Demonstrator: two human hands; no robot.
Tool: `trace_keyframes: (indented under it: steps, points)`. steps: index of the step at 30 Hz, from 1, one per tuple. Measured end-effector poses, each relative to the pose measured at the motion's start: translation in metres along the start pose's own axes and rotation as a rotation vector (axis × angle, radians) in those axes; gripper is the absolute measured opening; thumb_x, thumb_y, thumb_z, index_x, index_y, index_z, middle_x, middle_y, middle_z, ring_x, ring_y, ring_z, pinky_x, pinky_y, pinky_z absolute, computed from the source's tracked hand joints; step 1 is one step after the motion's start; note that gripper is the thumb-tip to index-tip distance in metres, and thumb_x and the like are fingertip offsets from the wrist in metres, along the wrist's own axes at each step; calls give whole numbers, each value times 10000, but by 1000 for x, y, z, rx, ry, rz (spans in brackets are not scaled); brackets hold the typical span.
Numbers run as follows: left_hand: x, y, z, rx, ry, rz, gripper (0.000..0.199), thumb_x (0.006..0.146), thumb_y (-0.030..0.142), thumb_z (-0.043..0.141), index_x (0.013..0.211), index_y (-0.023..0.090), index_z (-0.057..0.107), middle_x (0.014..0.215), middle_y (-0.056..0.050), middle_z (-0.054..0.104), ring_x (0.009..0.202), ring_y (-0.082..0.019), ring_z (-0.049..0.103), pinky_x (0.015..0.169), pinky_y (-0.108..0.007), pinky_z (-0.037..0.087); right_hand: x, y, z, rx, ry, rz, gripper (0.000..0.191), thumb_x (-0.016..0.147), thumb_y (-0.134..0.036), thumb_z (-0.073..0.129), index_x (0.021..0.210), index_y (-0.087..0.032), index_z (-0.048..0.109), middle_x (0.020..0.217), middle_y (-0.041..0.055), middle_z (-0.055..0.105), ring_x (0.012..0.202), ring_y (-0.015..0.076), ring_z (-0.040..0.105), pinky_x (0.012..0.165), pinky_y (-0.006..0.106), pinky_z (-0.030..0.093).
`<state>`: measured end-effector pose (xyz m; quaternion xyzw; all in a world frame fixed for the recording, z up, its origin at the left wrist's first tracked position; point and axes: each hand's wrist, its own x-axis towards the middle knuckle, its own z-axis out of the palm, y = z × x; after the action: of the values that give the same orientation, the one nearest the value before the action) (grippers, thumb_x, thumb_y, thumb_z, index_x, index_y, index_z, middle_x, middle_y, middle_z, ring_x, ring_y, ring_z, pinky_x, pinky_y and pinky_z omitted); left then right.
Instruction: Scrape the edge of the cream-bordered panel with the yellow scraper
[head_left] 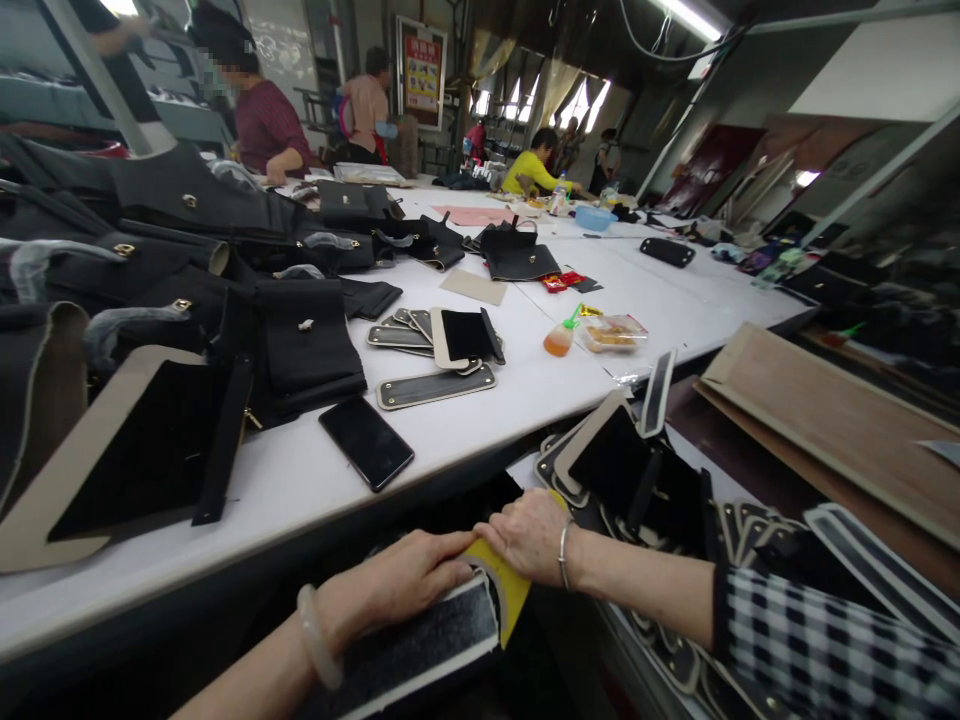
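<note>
Low in front of the table, my left hand [401, 580] is closed on a black panel [439, 640] with pale edges. My right hand [529, 535] grips a yellow strip [511, 590] that curves down past the panel's end. The fingertips of both hands almost meet at the strip's upper part. Whether the strip is stuck to the panel cannot be made out. Right of my right hand lie black pieces with beige borders [607, 455], and below them a pile of studded straps [750, 540].
On the white table [480, 420] lie a phone [366, 442], black bag parts [300, 340], trimmed straps [436, 386], a small bottle of orange liquid [557, 341] and a clear food box [613, 333]. Brown boards [832, 420] stand at the right. Several people work farther back.
</note>
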<state>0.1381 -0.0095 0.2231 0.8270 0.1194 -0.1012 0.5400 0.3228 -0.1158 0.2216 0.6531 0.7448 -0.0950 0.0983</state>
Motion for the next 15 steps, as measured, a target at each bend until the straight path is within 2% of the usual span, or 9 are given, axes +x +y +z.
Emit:
trace_keyframes:
  steps: [9, 15]
  points:
    - [1, -2, 3, 53, 2, 55, 362, 977, 412, 384, 1234, 270, 597, 1096, -15, 711, 922, -208, 670, 836, -252, 474, -6, -9, 4, 13, -36, 65, 526, 1010, -372, 246, 804, -176, 690, 745, 98, 736, 661, 250, 705, 548, 307, 373]
    - [1, -1, 6, 184, 33, 40, 360, 981, 427, 359, 1102, 255, 651, 983, -26, 731, 832, -205, 678, 739, -245, 476, -11, -16, 11, 30, -38, 108, 528, 1007, -362, 247, 773, -178, 683, 730, 95, 735, 654, 250, 705, 560, 312, 388]
